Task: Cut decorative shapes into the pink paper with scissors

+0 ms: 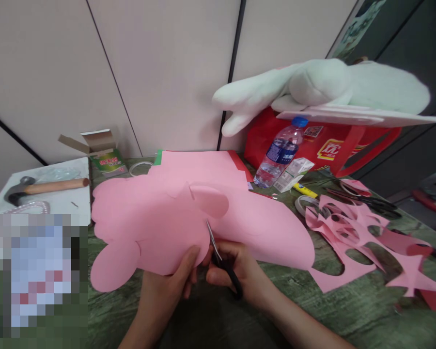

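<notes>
A large sheet of pink paper (148, 208), with rounded, scalloped edges at its left, is held up over the table. My left hand (170, 281) pinches its lower edge, thumb on top and fingers underneath. In my right hand (240, 271) is a pair of scissors (218, 257) with black handles, the blades at a cut edge in the paper. A rounded flap of the pink paper curls up just beyond the blade tips. To the right, the sheet bends into a long curved part. Behind it lie more flat pink sheets (203, 165).
Pink paper offcuts with round holes (359, 242) spread on the right, beside a tape roll (307, 206). A water bottle (281, 152), a small carton (294, 174) and a red bag (265, 131) stand behind. At left, a hammer (54, 186) lies on a white box (82, 169).
</notes>
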